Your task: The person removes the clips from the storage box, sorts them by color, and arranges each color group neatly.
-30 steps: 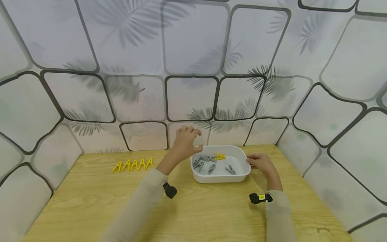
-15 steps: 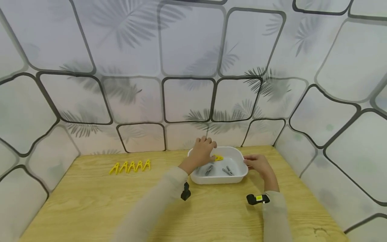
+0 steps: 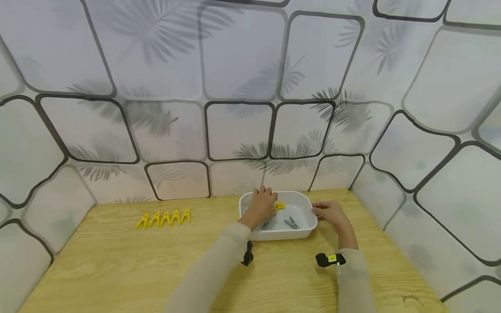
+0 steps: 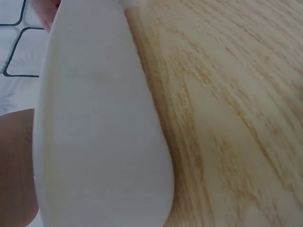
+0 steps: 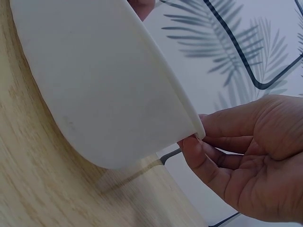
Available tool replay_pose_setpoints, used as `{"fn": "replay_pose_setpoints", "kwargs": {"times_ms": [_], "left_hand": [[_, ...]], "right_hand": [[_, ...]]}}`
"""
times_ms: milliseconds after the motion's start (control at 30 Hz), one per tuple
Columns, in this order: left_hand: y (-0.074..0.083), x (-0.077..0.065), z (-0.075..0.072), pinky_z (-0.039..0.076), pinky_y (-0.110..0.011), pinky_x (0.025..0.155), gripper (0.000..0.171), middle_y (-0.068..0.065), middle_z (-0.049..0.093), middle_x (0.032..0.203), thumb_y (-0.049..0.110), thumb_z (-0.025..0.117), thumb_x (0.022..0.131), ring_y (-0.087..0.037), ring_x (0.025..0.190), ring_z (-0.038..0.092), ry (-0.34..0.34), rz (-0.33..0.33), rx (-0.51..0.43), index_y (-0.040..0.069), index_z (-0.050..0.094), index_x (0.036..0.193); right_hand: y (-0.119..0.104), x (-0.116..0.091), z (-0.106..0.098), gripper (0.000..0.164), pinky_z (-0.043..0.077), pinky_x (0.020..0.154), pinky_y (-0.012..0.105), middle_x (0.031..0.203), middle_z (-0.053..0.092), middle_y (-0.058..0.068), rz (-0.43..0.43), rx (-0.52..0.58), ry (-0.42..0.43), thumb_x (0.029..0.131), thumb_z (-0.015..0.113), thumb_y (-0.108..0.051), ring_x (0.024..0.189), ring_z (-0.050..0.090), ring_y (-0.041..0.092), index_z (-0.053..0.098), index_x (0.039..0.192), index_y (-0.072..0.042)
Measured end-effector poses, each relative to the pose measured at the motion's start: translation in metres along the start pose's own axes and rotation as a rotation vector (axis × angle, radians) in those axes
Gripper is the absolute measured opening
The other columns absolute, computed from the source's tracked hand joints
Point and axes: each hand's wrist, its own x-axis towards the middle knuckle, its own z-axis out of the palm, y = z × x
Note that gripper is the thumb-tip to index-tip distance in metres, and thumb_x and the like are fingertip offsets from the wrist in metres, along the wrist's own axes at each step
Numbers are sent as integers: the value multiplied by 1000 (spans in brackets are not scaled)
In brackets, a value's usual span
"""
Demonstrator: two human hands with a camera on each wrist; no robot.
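Observation:
A white plastic basin [image 3: 281, 235] stands on the table with grey clothespins [image 3: 291, 223] and a yellow clothespin [image 3: 279, 206] inside. My left hand [image 3: 261, 206] reaches over the near left rim, down into the basin, right beside the yellow clothespin. Its fingertips are hidden, so I cannot tell whether they pinch anything. At the basin's right end, my right hand [image 3: 330, 214] holds the rim; the right wrist view shows thumb and fingers [image 5: 201, 158] pinching the edge. The left wrist view is mostly filled by the basin's outer wall [image 4: 102, 123].
Several yellow clothespins [image 3: 165, 218] stand in a row on the wooden table [image 3: 117, 261], left of the basin. A patterned backdrop [image 3: 238, 130] rises directly behind the table and along both sides.
My left hand has moved right and down, from above the basin's left rim into it, covering most of the grey clothespins. The right hand stays on the rim.

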Motion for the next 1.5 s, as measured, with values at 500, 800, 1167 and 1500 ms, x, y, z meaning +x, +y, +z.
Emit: {"fn": "replay_pose_setpoints", "kwargs": {"times_ms": [500,800,1167,1500], "left_hand": [[-5,0,13,45,-47,99,24,-5,67,109,26,74,91,-26,110,57,-3,-55,-28,15,70,112],[-5,6,14,46,-40,90,14,-2,69,105,27,70,96,-21,99,57,15,-26,36,17,72,106],[-5,10,19,47,-43,94,29,-3,72,106,43,72,94,-23,103,60,-4,-28,121,15,74,103],[-7,6,10,46,-40,88,19,-2,71,95,34,74,92,-22,97,60,-16,-14,55,16,74,88]], "right_hand": [[0,0,1,36,58,75,28,122,67,32,-12,4,5,98,61,-3,87,69,13,60,127,18],[-2,-3,0,34,59,72,28,108,74,22,-92,73,-25,95,66,-7,82,69,10,65,120,16],[-2,2,4,35,59,76,28,124,67,31,13,0,10,99,61,-5,89,69,14,61,128,16],[-3,-1,4,37,59,77,31,125,65,33,-3,-14,0,99,61,-5,91,70,17,59,129,17]]}}
